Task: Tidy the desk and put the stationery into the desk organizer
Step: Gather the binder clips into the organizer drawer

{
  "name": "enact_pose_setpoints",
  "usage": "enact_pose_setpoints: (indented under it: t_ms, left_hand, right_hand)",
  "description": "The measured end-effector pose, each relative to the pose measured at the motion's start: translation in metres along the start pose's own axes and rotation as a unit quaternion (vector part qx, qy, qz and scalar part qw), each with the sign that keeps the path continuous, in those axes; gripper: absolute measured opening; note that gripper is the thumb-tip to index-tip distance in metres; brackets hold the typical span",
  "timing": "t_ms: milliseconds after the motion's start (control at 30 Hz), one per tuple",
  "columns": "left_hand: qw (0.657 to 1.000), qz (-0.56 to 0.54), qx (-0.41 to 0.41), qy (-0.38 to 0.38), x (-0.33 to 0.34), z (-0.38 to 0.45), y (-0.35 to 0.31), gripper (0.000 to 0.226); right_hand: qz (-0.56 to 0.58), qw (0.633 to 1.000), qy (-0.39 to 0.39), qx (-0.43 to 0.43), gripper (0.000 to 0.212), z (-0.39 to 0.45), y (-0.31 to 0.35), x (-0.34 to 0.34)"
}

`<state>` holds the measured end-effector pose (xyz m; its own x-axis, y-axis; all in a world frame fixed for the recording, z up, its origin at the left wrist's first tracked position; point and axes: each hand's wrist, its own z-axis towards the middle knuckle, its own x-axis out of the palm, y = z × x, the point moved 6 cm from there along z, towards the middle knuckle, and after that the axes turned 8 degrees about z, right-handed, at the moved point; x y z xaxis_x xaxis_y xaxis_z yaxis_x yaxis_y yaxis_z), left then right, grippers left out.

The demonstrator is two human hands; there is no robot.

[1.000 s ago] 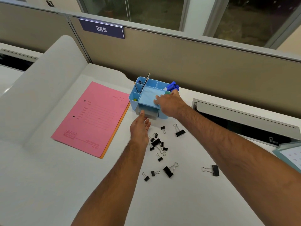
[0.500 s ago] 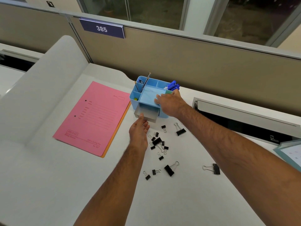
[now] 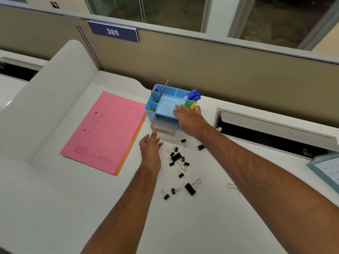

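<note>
A light blue desk organizer stands at the back of the white desk, with pencils and blue pens upright in its compartments. Its translucent grey drawer sticks out at the front. My left hand has its fingertips on the drawer's front left corner. My right hand presses flat on the organizer's right front top. Several black binder clips lie scattered in front of the organizer; a larger one lies nearer me.
A pink folder over an orange one lies to the left of the organizer. A cable tray opening is cut into the desk at the right. A framed calendar sits at the far right edge. A beige partition runs behind.
The grey drawer has slid out of the organizer toward me, drawn by my left hand. My right hand stayed on top of the organizer.
</note>
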<state>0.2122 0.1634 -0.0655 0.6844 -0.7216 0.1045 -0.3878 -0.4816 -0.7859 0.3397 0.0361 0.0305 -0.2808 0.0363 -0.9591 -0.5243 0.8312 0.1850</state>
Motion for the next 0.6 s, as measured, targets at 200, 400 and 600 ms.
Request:
enact_pose_setpoints:
  t_ms: [200,400,600]
  left_hand:
    - [0.982,0.173,0.072,-0.02,-0.032,-0.029,-0.003,0.036]
    - [0.938,0.318,0.134,0.02,-0.066,-0.049,0.02,0.015]
    - [0.878,0.43,0.191,0.094,-0.086,-0.067,0.047,0.005]
  right_hand:
    - [0.079,0.995,-0.045,0.027,0.064,-0.004,-0.001,0.008]
    - [0.231,0.943,-0.24,0.0,0.039,-0.064,-0.008,0.007]
    - [0.282,0.938,-0.201,0.028,0.026,-0.126,-0.012,0.067]
